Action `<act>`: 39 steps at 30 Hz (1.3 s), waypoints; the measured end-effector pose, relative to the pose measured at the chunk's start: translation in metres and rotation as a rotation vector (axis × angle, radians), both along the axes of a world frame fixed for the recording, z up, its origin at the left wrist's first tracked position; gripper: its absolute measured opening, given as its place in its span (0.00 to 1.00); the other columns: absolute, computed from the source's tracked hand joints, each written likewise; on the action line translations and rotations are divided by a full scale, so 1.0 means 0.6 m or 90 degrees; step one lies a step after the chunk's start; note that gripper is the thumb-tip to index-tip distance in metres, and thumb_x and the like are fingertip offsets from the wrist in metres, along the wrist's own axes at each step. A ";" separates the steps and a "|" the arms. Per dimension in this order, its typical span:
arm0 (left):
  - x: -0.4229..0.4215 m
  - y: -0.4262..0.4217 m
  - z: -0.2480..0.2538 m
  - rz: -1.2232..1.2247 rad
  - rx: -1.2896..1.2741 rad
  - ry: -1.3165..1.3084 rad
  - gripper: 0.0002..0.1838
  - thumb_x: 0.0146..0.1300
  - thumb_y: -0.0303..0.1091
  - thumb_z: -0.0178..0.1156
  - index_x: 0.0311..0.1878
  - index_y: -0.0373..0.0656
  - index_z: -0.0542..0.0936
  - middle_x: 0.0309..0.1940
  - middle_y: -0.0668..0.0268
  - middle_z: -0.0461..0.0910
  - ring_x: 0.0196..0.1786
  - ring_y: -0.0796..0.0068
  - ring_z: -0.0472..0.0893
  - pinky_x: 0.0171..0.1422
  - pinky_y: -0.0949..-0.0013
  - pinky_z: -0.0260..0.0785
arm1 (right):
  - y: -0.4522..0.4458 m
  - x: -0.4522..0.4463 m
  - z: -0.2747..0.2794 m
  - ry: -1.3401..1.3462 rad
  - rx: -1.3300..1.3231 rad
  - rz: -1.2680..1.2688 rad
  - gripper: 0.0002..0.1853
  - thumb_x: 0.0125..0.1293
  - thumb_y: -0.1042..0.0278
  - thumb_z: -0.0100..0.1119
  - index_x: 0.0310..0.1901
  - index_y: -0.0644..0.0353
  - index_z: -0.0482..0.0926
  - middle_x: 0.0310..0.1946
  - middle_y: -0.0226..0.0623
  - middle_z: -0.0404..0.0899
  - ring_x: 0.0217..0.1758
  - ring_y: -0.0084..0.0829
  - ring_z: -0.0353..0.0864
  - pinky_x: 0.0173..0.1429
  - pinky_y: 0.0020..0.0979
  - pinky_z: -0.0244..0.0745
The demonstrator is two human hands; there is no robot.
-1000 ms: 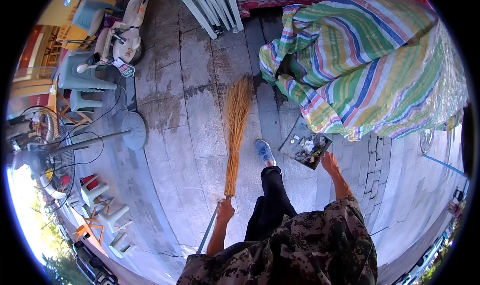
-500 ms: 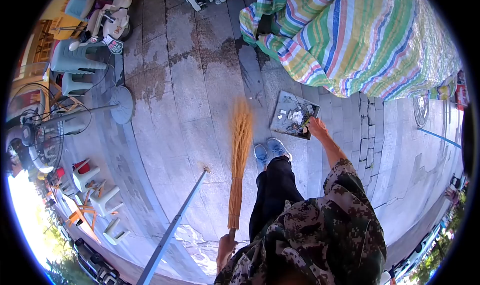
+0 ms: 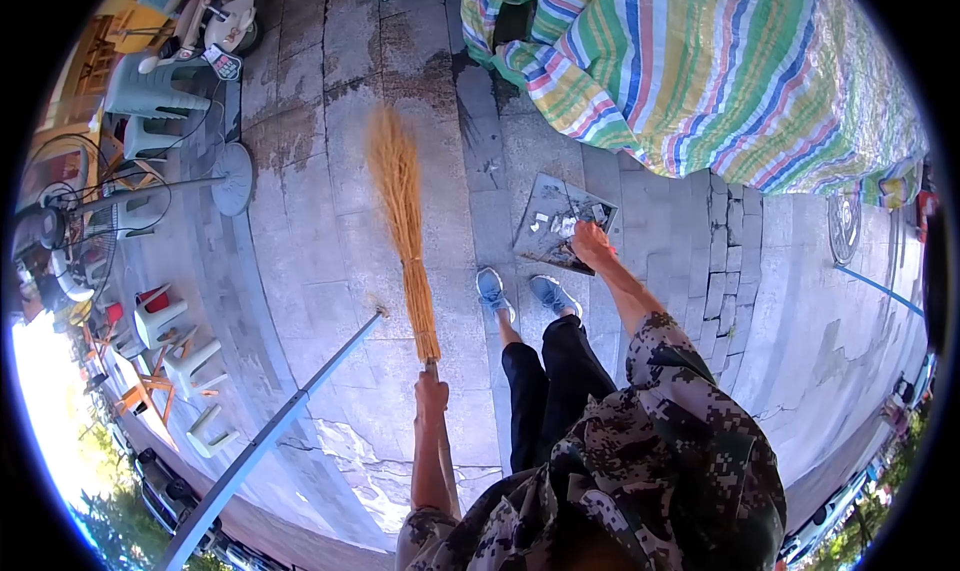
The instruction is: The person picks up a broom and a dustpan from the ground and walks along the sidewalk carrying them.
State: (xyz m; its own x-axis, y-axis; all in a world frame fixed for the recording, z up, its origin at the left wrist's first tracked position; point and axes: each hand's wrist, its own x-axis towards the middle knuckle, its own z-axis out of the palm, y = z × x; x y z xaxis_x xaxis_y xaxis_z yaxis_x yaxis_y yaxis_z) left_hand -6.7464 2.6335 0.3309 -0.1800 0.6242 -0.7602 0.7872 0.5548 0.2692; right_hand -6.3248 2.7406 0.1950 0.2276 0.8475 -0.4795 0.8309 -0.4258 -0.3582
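Observation:
My left hand (image 3: 431, 395) is wrapped round the handle of a straw broom (image 3: 408, 239). The broom's bristles point away from me over the paving, and their tip is blurred. On my other side, my right hand (image 3: 592, 245) is closed at the near right side of a flat, square dustpan (image 3: 537, 243). Its exact grip there is partly hidden by the fingers. Scraps of pale litter (image 3: 563, 225) and darker bits lie in the dustpan. My shoes (image 3: 520, 293) stand just on the near side of it.
A striped tarp (image 3: 690, 81) covers something large at the upper right. A blue-grey pole (image 3: 280, 426) slants across the lower left. Further left are a round pole base (image 3: 233, 179), stacked stools (image 3: 155, 89), a fan and a scooter (image 3: 225, 26). Dark wet patches mark the paving ahead.
The broom has swung forward and left, with my left arm stretched further out. The dustpan and my right hand have shifted slightly left in view. My feet are further apart.

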 end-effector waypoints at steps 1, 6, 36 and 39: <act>0.005 -0.007 -0.049 -0.086 0.034 0.077 0.07 0.47 0.25 0.49 0.28 0.29 0.68 0.18 0.48 0.73 0.21 0.54 0.76 0.24 0.57 0.70 | 0.000 -0.001 0.001 0.003 0.062 -0.015 0.09 0.50 0.71 0.44 0.29 0.64 0.73 0.27 0.51 0.76 0.32 0.49 0.77 0.34 0.45 0.73; -0.014 -0.108 0.044 -0.347 -0.180 0.143 0.13 0.49 0.24 0.45 0.40 0.38 0.71 0.28 0.48 0.74 0.34 0.46 0.76 0.36 0.50 0.69 | 0.015 0.000 0.017 0.023 0.105 0.010 0.09 0.51 0.70 0.45 0.29 0.67 0.73 0.25 0.53 0.76 0.31 0.50 0.77 0.34 0.46 0.73; 0.170 -0.702 0.136 0.385 -0.077 0.047 0.21 0.49 0.47 0.57 0.31 0.35 0.75 0.26 0.49 0.77 0.35 0.51 0.76 0.35 0.55 0.65 | -0.169 0.169 0.057 -0.041 -0.045 0.014 0.18 0.53 0.60 0.54 0.39 0.67 0.72 0.33 0.56 0.75 0.39 0.54 0.73 0.41 0.47 0.69; 0.270 -0.752 0.081 0.493 -0.100 0.044 0.21 0.50 0.48 0.56 0.32 0.35 0.76 0.27 0.49 0.77 0.37 0.50 0.76 0.36 0.55 0.66 | -0.133 0.185 0.036 -0.021 0.035 0.141 0.18 0.52 0.59 0.52 0.33 0.70 0.73 0.32 0.59 0.74 0.39 0.56 0.73 0.41 0.48 0.68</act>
State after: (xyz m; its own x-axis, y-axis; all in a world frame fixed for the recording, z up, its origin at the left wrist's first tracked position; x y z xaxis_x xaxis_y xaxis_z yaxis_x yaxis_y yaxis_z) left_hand -6.5846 2.1825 0.3795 -0.5687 0.1890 -0.8006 0.1744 0.9788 0.1072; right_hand -6.2140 2.6606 0.2168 0.0481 0.9034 -0.4260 0.9136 -0.2122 -0.3467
